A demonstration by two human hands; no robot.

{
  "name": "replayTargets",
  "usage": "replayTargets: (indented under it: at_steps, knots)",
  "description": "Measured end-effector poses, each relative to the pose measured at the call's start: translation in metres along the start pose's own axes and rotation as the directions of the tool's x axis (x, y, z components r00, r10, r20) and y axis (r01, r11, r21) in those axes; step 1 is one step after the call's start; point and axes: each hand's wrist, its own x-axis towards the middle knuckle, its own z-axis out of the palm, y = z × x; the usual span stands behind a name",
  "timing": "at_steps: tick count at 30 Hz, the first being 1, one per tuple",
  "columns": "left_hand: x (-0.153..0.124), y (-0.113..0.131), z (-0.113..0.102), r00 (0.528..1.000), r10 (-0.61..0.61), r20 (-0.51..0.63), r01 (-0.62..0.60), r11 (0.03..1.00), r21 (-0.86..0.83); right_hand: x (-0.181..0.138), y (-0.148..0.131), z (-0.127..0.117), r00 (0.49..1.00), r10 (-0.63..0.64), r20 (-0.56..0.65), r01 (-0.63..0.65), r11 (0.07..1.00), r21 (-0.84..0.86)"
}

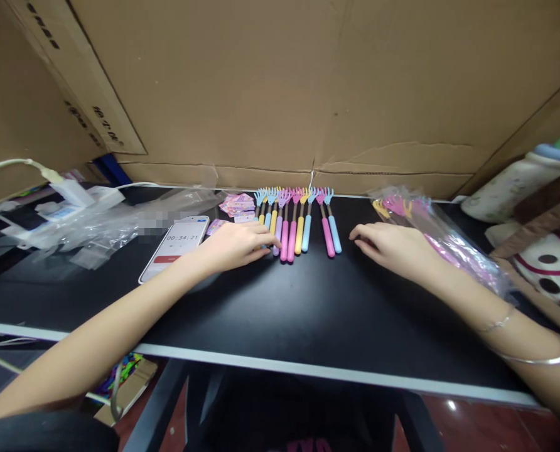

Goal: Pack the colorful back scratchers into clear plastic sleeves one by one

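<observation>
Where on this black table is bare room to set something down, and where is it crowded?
Largest free patch: the table between both forearms, from the scratcher row to the near edge. Smaller: the gap between that row and the bagged scratchers, beyond the right hand. Crowded: the left back, with phone and plastic wrap beside the left hand.

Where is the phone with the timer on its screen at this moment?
In the head view, the phone lies flat on the black table, left of centre, just left of the left hand and right of the clear plastic bags.
</observation>
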Motion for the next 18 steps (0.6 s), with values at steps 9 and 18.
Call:
replayTargets:
  at_steps: [9, 18]
  knots:
    - [-0.012, -0.047, -0.024, 0.844, -0.512, -0.16, 0.529, 0.844, 0.09, -0.02, 0.013, 0.009, 0.998, -0.057, -0.024, 0.06, 0.987, 0.152]
    - [-0.107, -0.162, -0.015, 0.702, -0.713, -0.002, 0.699, 0.687, 0.198, -0.028, 0.018, -0.005, 0.993, -0.086, 0.084, 0.07, 0.982, 0.177]
